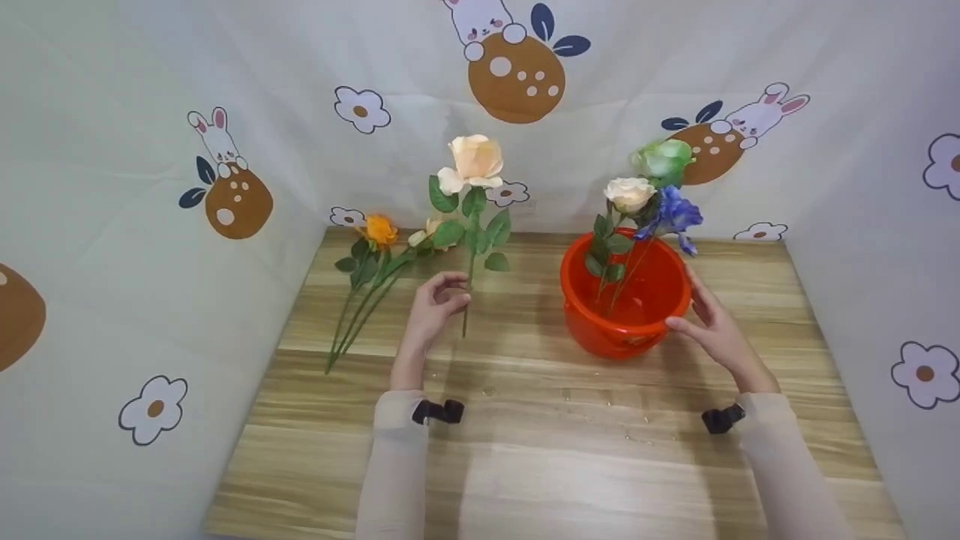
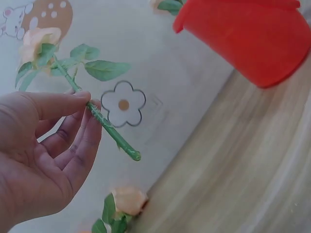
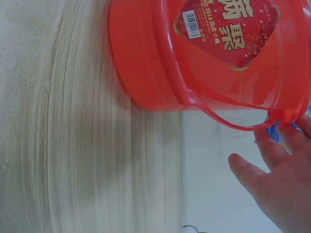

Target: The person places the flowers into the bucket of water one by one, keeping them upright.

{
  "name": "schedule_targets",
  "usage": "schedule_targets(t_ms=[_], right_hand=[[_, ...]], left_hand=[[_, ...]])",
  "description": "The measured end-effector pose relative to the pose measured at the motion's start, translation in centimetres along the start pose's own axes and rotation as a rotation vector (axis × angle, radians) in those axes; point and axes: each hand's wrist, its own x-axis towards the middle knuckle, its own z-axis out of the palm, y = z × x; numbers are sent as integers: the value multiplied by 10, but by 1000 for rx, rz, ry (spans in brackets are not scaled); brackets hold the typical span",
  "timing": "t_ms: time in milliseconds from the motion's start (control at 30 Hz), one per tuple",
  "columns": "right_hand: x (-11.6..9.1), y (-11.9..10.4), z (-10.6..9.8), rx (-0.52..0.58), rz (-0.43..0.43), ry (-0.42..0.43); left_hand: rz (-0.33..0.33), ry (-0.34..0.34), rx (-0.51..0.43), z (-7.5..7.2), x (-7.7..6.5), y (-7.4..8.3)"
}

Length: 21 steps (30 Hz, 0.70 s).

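My left hand (image 1: pixel 437 304) pinches the green stem of a peach rose (image 1: pixel 477 161) between thumb and fingers. The rose stands upright above the table, its leaves spread and the cut stem end (image 2: pixel 135 154) pointing down. To the right is a red bucket (image 1: pixel 600 337), holding a white rose (image 1: pixel 630 194), a green flower (image 1: pixel 665 160) and a blue flower (image 1: pixel 679 212). At the bucket's right side, my right hand (image 1: pixel 712 330) touches the rim with fairly straight fingers. In the right wrist view its fingertips (image 3: pixel 265 137) meet the bucket near the handle joint, the thumb held apart.
On the table's back left lie an orange flower (image 1: pixel 381 229) and paler blooms with long green stems (image 1: pixel 360 319). Water drops dot the wooden table (image 1: pixel 555 480) in front of the bucket. Printed cloth (image 1: pixel 285 75) encloses the back and sides.
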Motion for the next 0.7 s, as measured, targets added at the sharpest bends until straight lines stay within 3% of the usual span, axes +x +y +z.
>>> schedule_targets(t_ms=[467,700], right_hand=[[0,1,0,4,-7,-9],[0,0,-1,-25,-5,-7]], left_hand=[[187,-37,80,40,14,40],[238,-57,133,65,21,57]])
